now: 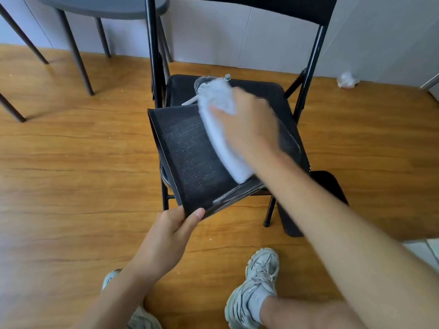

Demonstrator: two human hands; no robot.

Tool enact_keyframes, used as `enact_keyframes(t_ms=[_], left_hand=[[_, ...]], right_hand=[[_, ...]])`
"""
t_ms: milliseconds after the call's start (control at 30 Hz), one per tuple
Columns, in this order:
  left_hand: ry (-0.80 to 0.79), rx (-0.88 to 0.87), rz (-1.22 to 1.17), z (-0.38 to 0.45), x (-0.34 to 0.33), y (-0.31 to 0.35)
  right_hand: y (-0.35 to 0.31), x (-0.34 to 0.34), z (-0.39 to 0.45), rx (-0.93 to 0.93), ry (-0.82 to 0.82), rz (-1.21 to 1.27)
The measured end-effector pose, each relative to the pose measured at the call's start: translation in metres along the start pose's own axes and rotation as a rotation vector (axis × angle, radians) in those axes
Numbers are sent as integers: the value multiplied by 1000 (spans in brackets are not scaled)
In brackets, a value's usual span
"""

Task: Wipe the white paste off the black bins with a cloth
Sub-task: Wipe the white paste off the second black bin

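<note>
A black bin lies tilted on the seat of a black folding chair, its flat face streaked with thin white paste. My left hand grips the bin's near corner, thumb on top. My right hand holds a white cloth and presses it on the bin's right part; the hand and cloth are motion-blurred. White paste smears show along the bin's near edge.
A clear container with a white utensil sits at the back of the chair seat. A second black object stands on the floor right of the chair. A crumpled white wad lies by the wall. Grey table legs stand at the left.
</note>
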State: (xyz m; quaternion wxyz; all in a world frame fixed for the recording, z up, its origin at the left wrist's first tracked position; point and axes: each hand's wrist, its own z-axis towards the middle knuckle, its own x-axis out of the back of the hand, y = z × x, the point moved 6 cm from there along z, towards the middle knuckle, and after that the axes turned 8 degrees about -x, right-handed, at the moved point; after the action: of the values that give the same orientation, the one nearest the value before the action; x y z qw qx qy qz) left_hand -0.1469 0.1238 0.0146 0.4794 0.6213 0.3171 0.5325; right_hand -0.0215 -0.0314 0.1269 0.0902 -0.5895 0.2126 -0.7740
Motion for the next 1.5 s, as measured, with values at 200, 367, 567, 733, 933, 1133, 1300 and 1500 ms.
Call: enact_keyframes(t_ms=[200,367,567,733,933,1133,1300,1500], left_hand=[[3,-29,18,0,-5,-3],[66,-31,18,0,-2,0],[17,-32,19,0,-3,-1],[34,-45,34,1,-1,14],[38,-107,-66,7,9,29],[219,-181,-198,21,30,76],[405,-86,-463,27,51,77],[502,101,-639,31,47,75]], right_hand=[[-76,-48,-40,288,-88,-89],[-55,-50,-21,298,-67,-237],[44,-8,26,-8,42,-282],[125,28,33,-357,74,-220],[185,58,4,-607,80,-77],[142,81,-22,-506,191,285],[115,113,-46,-396,334,476],[121,122,-60,-368,369,475]])
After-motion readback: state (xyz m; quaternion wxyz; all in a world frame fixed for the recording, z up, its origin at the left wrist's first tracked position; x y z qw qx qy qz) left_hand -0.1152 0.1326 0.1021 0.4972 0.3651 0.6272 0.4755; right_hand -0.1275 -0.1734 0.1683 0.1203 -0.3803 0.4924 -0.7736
